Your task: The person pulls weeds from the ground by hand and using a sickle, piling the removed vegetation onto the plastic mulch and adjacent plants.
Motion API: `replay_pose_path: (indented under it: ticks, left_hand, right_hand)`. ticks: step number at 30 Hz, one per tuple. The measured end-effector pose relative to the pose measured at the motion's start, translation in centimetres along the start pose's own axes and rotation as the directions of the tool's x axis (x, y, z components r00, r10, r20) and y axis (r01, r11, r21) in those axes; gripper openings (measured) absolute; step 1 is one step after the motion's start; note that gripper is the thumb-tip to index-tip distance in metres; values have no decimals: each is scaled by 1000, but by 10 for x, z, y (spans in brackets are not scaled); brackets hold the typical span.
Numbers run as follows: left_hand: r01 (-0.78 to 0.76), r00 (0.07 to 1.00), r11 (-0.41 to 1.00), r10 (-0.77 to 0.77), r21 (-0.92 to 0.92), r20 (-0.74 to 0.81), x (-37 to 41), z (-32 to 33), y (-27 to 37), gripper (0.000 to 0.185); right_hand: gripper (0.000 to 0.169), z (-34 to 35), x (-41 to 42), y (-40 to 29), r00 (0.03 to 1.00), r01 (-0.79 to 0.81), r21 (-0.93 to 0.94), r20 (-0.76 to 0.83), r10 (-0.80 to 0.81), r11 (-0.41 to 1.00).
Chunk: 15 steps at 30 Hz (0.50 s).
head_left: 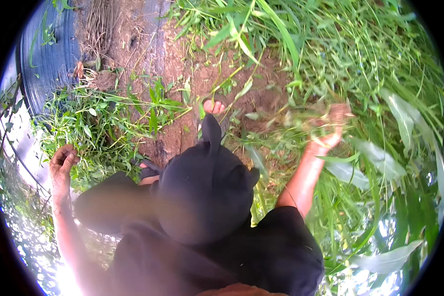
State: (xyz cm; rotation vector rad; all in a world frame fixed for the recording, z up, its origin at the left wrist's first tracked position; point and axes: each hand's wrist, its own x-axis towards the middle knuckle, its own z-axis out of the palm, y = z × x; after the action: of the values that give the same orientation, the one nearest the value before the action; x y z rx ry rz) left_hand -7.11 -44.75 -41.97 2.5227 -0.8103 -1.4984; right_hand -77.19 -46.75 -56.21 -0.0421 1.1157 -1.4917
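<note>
At the left, my left hand (63,160) hangs with curled fingers beside a heap of green weeds (96,125); whether anything is between the fingers cannot be seen. My right hand (331,127) is at the right, blurred by motion, among leafy stems (292,122) that trail leftward from it. The blur hides whether the fingers close on them. Bare brown soil (177,48) lies between the hands, with toes (214,107) showing on it just beyond my dark-clothed knee (203,185).
Dense weeds and grass (355,59) cover the right and upper right, with broad long leaves (377,159) near my right arm. A black ribbed plastic sheet (48,63) lies upper left, beside a bundle of dry stalks (98,26). A sandalled foot (150,172) is below the weed heap.
</note>
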Motion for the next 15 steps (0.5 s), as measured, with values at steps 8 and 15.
replay_pose_path:
  ticks: [8, 15]
  left_hand:
    - [-85, 991, 996, 82, 32, 105, 14, 4, 1, 38]
    - [-109, 992, 992, 105, 56, 69, 12, -6, -10, 39]
  right_hand:
    - [48, 152, -11, -117, 941, 329, 97, 53, -335, 939]
    - [49, -97, 28, 5, 780, -568, -807, -591, -206, 161]
